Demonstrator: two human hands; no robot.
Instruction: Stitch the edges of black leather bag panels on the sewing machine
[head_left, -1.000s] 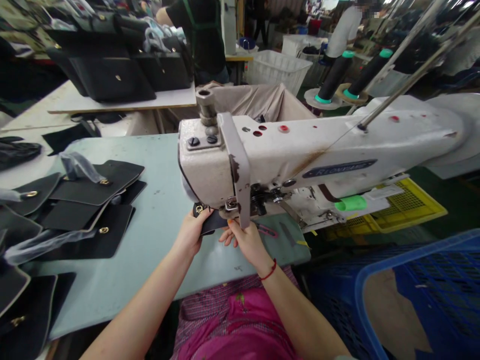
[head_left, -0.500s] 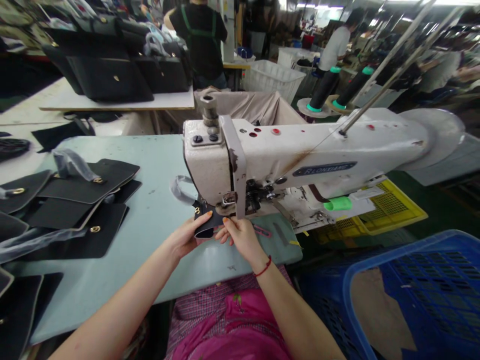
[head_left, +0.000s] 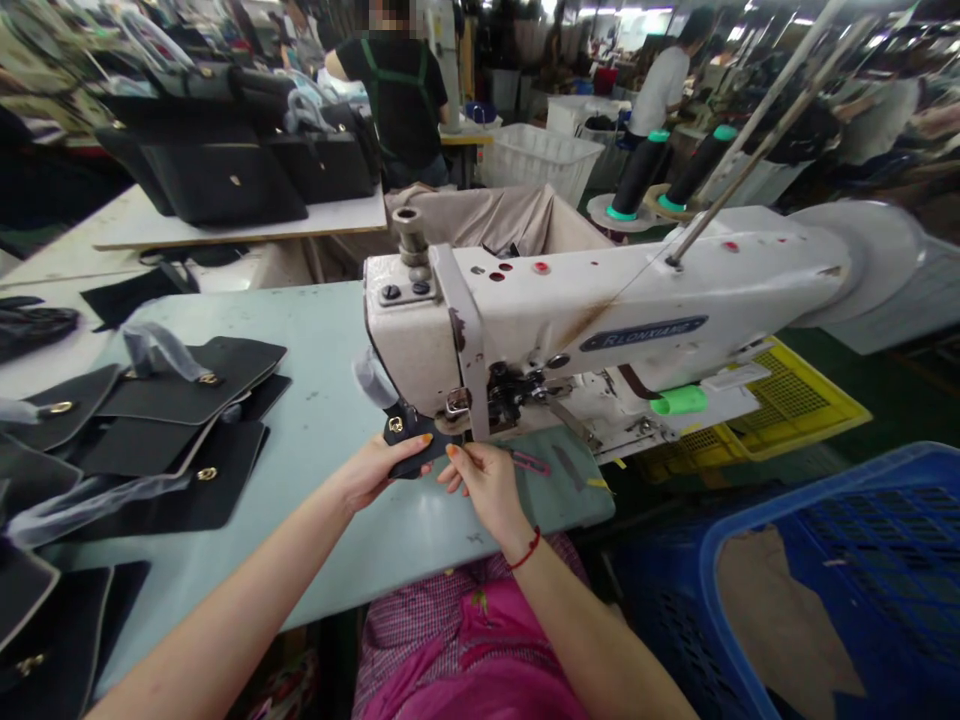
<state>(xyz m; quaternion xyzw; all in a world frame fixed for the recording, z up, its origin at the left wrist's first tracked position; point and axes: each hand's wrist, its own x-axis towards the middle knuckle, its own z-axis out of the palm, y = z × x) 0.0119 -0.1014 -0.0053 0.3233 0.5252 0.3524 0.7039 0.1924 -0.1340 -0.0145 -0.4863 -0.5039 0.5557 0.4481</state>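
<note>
A black leather bag piece (head_left: 429, 456) with a gold fitting (head_left: 395, 425) and a plastic-wrapped handle (head_left: 373, 380) lies under the head of the white sewing machine (head_left: 540, 320). My left hand (head_left: 373, 470) grips its left side, thumb on top and fingers curled beneath. At its right front edge, close to the presser foot, my right hand (head_left: 484, 482) pinches with thumb and forefinger, the other fingers curled. The machine head partly covers the piece, and the needle tip cannot be made out.
Several black bag pieces (head_left: 187, 385) with wrapped handles lie left on the pale green table (head_left: 315, 540). A pink-handled tool (head_left: 531, 462) rests right of my hands. A blue basket (head_left: 712, 560) stands at lower right, finished bags (head_left: 225, 170) behind. Other people work farther back.
The leather piece has turned and now lies flatter, its front edge no longer curled up, with the gold fitting showing more. My hands stay on it. The view has shifted slightly.
</note>
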